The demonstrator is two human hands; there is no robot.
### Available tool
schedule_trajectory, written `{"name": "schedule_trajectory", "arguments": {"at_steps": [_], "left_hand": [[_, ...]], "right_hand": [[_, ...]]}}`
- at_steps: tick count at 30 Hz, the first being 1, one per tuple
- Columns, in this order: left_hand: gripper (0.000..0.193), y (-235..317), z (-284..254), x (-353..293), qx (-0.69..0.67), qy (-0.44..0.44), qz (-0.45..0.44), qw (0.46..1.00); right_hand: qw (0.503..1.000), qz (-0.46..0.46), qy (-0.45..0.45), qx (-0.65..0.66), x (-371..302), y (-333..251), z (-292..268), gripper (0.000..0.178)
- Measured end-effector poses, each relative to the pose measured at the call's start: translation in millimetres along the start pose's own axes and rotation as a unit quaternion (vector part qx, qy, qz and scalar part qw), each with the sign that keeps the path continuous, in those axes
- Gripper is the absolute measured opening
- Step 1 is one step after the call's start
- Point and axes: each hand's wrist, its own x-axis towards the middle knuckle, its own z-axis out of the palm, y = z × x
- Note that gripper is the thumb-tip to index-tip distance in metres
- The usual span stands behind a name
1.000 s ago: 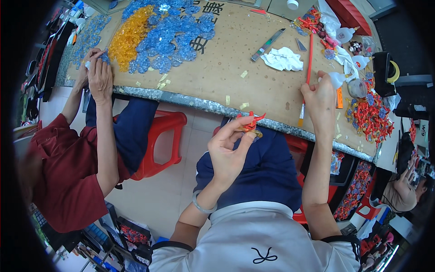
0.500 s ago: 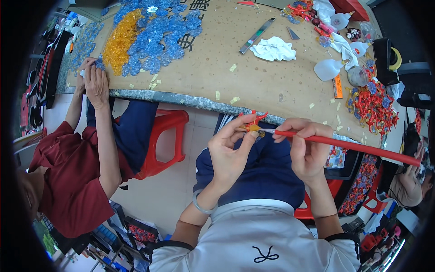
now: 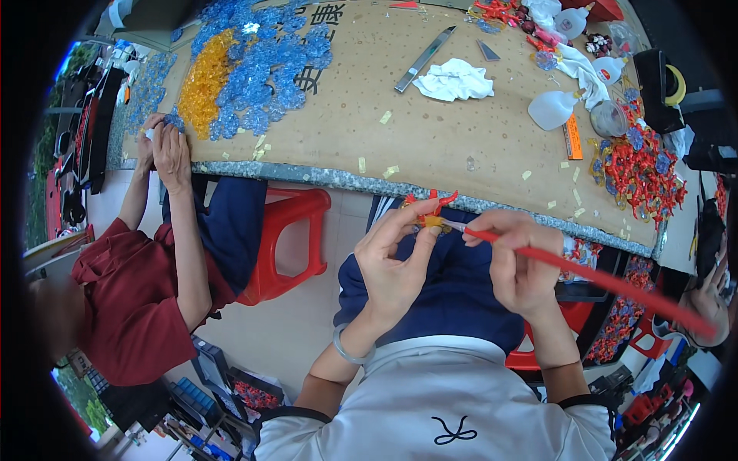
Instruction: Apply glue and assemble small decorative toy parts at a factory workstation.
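Observation:
My left hand [image 3: 396, 257] pinches a small red and yellow plastic piece [image 3: 430, 211] between thumb and fingers, held over my lap just below the table edge [image 3: 323, 177]. My right hand [image 3: 519, 265] grips a long red brush [image 3: 600, 280] by its handle; the brush tip touches the small piece. The handle runs out to the lower right. Both hands are close together above my dark blue trousers.
On the brown table lie heaps of blue pieces [image 3: 269, 69] and yellow pieces [image 3: 204, 81], a white cloth [image 3: 453, 81], a metal blade [image 3: 424, 58], clear bottles [image 3: 555, 109] and a pile of red pieces [image 3: 642, 169]. A person in a red shirt [image 3: 131, 300] works at left beside a red stool [image 3: 288, 238].
My right hand took the red brush from the table and brought it down to the piece in my left hand. The view tilted down slightly.

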Motion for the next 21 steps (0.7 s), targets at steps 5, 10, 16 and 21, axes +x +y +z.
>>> {"name": "schedule_trajectory", "arguments": {"at_steps": [5,10,16,21], "left_hand": [[0.031,5,2,1,0.049,-0.007,0.036,0.998],[0.031,3,6,0,0.027,0.022,0.025,0.999],[0.031,2,0,1,-0.044,-0.002,-0.015,0.999],[0.033,2,-13,7,-0.208,-0.037,-0.135,0.968]], "right_hand": [[0.997,-0.006,0.044,0.065,-3,-1,-5,0.018],[0.995,0.058,0.079,0.009,-5,-3,-8,0.005],[0.981,-0.009,0.001,-0.191,15,0,-13,0.013],[0.928,0.199,0.027,-0.314,43,10,-17,0.022]]}}
